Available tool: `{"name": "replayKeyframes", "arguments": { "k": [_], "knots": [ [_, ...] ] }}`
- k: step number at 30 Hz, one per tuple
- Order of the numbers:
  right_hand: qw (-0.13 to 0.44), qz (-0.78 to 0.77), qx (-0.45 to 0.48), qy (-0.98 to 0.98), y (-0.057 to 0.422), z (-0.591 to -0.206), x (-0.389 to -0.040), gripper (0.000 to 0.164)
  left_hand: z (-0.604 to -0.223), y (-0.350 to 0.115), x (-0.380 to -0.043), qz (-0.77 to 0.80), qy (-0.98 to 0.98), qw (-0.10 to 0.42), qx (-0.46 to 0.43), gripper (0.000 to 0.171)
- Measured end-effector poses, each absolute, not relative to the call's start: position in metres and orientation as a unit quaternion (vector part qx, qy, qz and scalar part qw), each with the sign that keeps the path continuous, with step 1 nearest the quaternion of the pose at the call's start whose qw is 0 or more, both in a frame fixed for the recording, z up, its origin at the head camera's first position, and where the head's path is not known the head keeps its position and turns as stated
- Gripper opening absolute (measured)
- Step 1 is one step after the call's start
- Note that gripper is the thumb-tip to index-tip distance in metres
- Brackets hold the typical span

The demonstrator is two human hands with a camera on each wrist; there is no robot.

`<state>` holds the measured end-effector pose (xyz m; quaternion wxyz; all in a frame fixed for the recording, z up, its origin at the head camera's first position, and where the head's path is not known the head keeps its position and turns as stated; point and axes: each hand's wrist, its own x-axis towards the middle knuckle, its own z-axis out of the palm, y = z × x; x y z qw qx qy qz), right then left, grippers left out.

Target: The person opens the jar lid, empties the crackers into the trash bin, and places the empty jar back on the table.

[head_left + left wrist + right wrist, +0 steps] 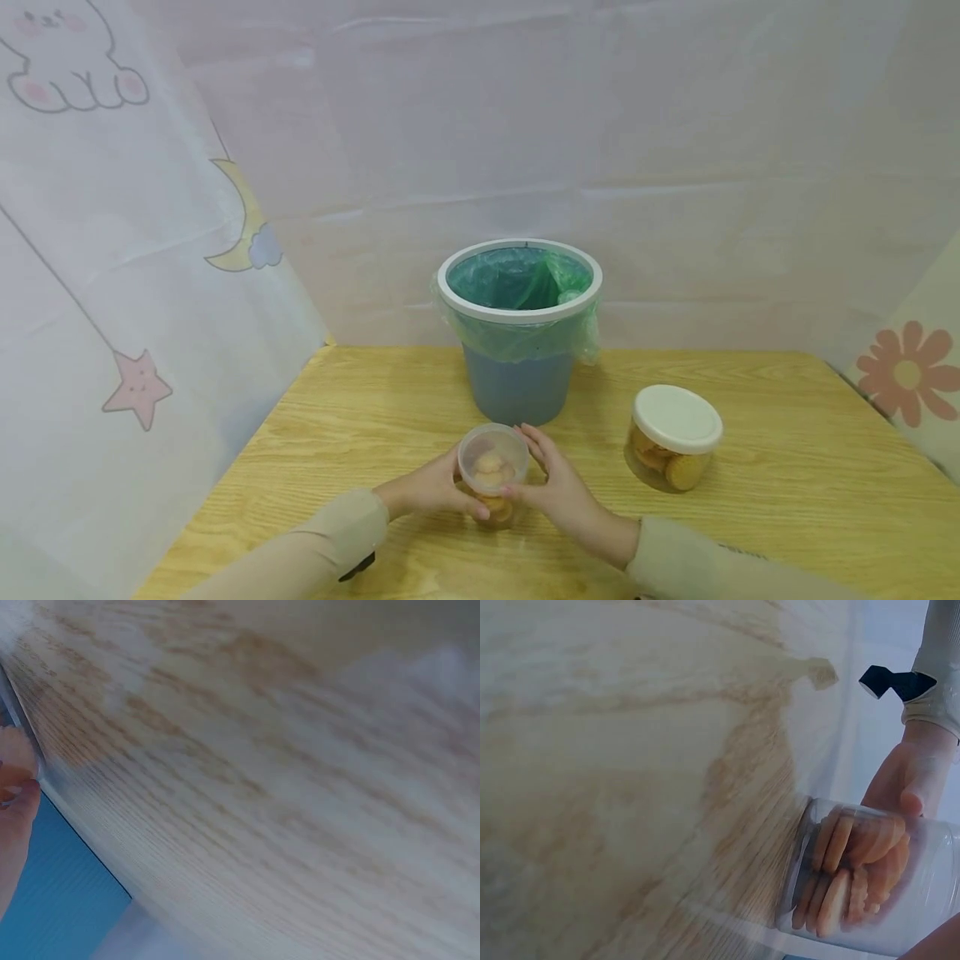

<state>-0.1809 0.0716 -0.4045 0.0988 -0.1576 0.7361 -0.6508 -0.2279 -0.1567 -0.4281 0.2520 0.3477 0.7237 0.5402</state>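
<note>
In the head view a clear plastic jar (495, 446) of round cookies stands upright on the table, its top round and translucent. My left hand (433, 486) grips its left side, thumb low across the front. At the upper right my right hand (562, 496) holds the rim, thumb in front and fingers behind. The right wrist view shows the cookies (855, 870) heaped at the jar's bottom, with the left hand (904, 780) against the wall. Only part of the left hand (15, 829) shows at the left wrist view's edge.
Behind the jar stands a blue bin (517, 387) with a white rim and a green bag liner (551, 283). A second cookie jar (686, 471), with a white lid (678, 417), is to the right on the wood-grain table (787, 500). Printed cloth (637, 125) hangs around the table.
</note>
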Motion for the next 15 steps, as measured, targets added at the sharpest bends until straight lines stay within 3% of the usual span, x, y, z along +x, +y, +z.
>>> {"name": "replayKeyframes", "arguments": {
  "k": [15],
  "knots": [
    [0.141, -0.62, -0.243, 0.733, 0.084, -0.405, -0.201, 0.086, -0.427, -0.156, -0.232, 0.538, 0.721, 0.262, 0.349, 0.105]
  ]
}}
